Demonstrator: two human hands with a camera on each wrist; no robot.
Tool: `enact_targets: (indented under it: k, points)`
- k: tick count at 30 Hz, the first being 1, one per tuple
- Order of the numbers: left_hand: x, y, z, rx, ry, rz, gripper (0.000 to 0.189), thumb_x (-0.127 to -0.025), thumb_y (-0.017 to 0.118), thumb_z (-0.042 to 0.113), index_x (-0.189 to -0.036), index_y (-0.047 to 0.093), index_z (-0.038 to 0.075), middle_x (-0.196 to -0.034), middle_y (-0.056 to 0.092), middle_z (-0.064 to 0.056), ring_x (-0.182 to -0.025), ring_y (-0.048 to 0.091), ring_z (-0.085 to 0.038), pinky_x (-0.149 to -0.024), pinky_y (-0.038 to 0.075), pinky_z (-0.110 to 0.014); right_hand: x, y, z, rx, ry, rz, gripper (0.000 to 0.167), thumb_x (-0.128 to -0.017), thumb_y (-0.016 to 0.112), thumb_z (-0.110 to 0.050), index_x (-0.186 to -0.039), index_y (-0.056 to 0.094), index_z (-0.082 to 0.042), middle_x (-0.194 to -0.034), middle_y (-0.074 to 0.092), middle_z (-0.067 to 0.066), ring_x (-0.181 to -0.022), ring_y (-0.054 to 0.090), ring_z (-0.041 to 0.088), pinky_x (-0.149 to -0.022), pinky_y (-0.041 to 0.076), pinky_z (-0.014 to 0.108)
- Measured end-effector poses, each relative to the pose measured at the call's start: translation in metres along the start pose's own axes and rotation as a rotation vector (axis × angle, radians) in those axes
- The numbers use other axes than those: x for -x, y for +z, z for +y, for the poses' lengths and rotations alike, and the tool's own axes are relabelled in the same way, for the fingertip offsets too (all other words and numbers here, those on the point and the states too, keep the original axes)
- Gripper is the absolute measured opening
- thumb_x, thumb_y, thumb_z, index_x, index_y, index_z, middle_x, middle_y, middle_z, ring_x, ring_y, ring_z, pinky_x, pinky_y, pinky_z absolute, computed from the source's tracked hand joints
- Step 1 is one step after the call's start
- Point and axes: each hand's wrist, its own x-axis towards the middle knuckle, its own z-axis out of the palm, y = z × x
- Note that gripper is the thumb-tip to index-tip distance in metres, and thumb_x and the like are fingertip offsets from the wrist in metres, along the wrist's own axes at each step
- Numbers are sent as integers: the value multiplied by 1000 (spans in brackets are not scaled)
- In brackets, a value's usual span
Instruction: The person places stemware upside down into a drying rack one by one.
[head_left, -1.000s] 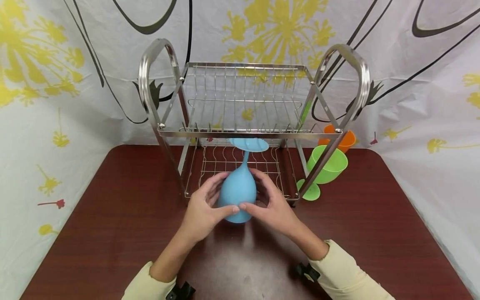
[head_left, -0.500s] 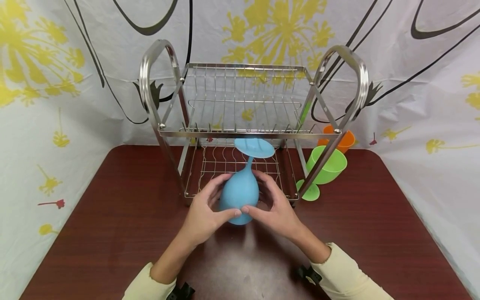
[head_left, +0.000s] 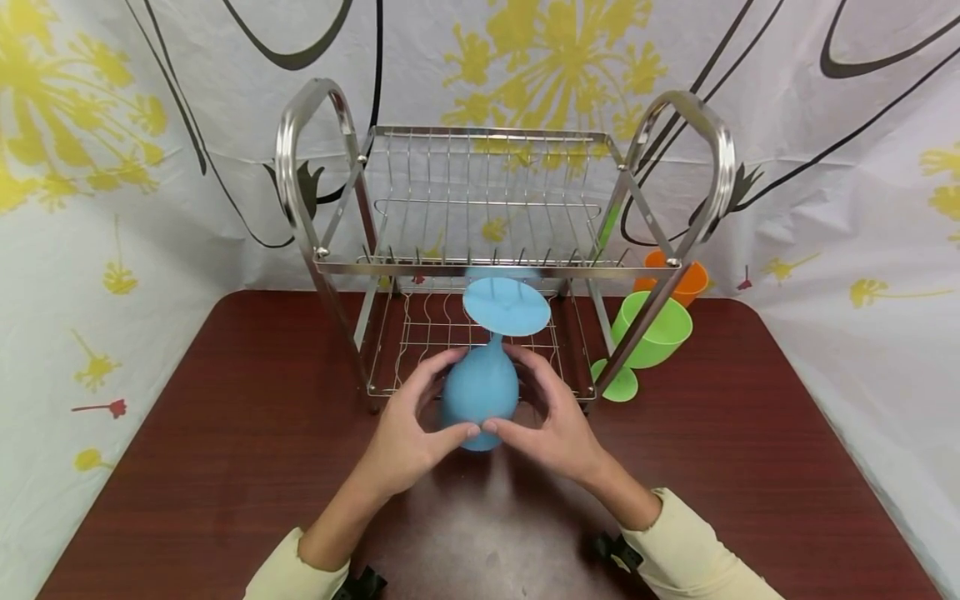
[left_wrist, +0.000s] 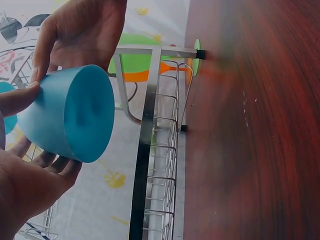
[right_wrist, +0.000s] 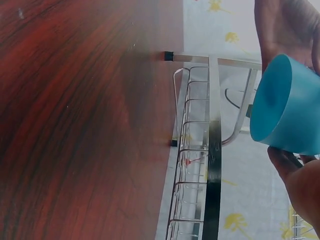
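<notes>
A light blue plastic goblet hangs upside down in front of the dish rack, its round foot uppermost and tilted toward me. My left hand holds the bowl from the left, and my right hand holds it from the right. Both thumbs meet near the rim on the side facing me, with the other fingers curled round the far side, partly hidden. In the left wrist view the mouth of the goblet faces the table and stays clear of it. The right wrist view also shows the goblet between both hands.
A two-tier metal dish rack stands behind the goblet, with wire shelves and curved side handles. Right of it are a green goblet and an orange cup, partly behind a rack leg. The dark red wooden table lies below.
The goblet has tilted so that its foot tips toward me and shows more of its flat face. Both hands keep their hold and have shifted only slightly.
</notes>
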Motion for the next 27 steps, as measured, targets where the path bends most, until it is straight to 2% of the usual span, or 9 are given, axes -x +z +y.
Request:
enact_targets:
  k: [3, 8, 15, 20, 24, 27]
  points:
    - [0, -1, 0, -5, 30, -1, 74, -82, 77, 7, -145, 40, 8, -148, 42, -11, -132, 47, -28, -103, 42, -52, -1, -1, -1, 21, -33, 3, 81, -76, 80, -2, -145, 39, -13, -141, 47, 8, -124, 52, 26, -96, 51, 43]
    - [1, -2, 0, -14, 81, 7, 70, -83, 74, 2, -145, 41, 9, -146, 44, -8, -131, 48, -28, -104, 43, -50, -3, -2, -3, 73, -113, 1, 84, -73, 82, -3, -145, 40, -12, -141, 47, 7, -123, 52, 25, -97, 50, 42]
    - [3, -7, 1, 3, 99, 26, 64, -85, 69, -2, -142, 43, 9, -141, 47, -9, -118, 57, -30, -95, 51, -46, -6, -2, -7, 147, -225, 24, 81, -69, 85, -7, -141, 46, -7, -137, 51, 10, -124, 49, 25, -99, 48, 38]
    - [4, -11, 4, 14, 136, 55, 61, -84, 67, -5, -140, 47, 9, -134, 52, -11, -116, 58, -29, -92, 52, -48, -6, -4, -12, 204, -271, 57, 76, -74, 85, -22, -138, 49, -6, -134, 54, 11, -125, 49, 25, -101, 45, 37]
    - [4, -13, 5, 1, 158, 81, 57, -85, 67, -5, -137, 49, 7, -130, 55, -10, -116, 57, -25, -93, 53, -45, -7, -6, -17, 218, -298, 69, 72, -79, 80, -36, -137, 49, -5, -134, 54, 12, -125, 50, 26, -102, 45, 37]
    - [4, -14, 6, -11, 165, 104, 54, -85, 66, -5, -136, 51, 6, -130, 55, -10, -115, 57, -29, -94, 53, -42, -9, -7, -21, 220, -328, 74, 71, -81, 77, -40, -136, 50, -3, -133, 54, 13, -123, 51, 26, -102, 44, 36]
